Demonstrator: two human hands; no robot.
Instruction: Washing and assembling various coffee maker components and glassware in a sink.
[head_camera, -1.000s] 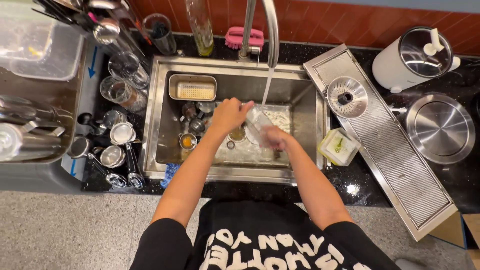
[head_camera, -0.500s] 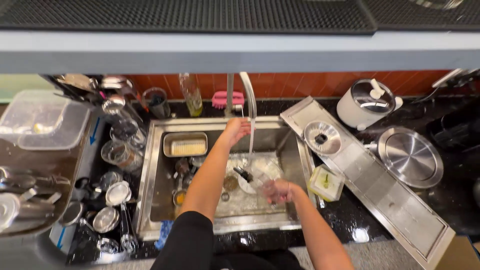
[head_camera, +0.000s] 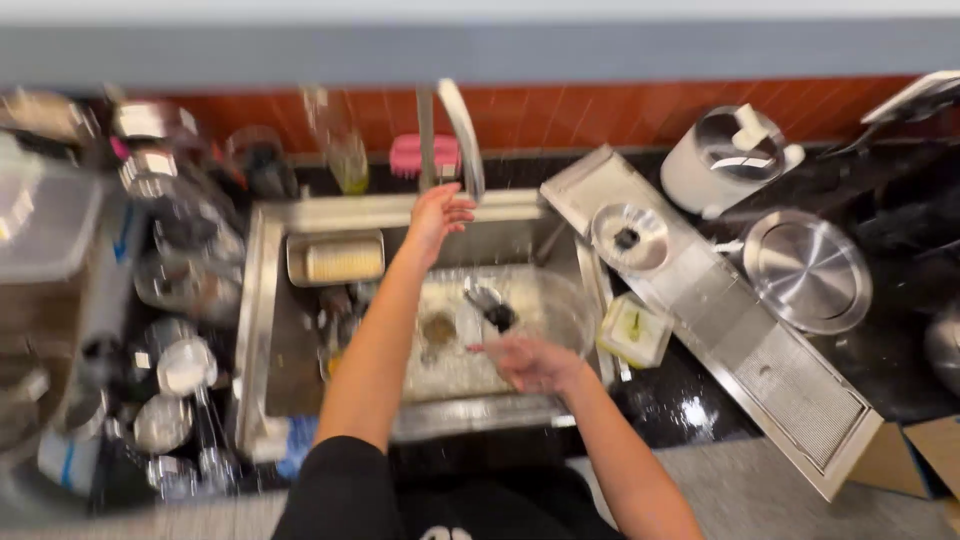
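Both hands over the steel sink (head_camera: 262, 300), nothing gripped in either

Left hand (head_camera: 437, 212) is up at the curved faucet (head_camera: 462, 130), fingers spread and loose, just beside the spout and empty; behind it a pink brush (head_camera: 420, 152) sits against the red tile wall, and below and to its left a rectangular tray (head_camera: 336, 258) rests in the basin. Right hand (head_camera: 530, 362) hovers open, palm relaxed, above a clear bowl (head_camera: 560, 300) in the sink, though motion blur makes contact impossible to tell; a dark utensil (head_camera: 492, 305) lies just beyond its fingertips, and off to its right a small square container (head_camera: 633, 330) sits on the dark counter
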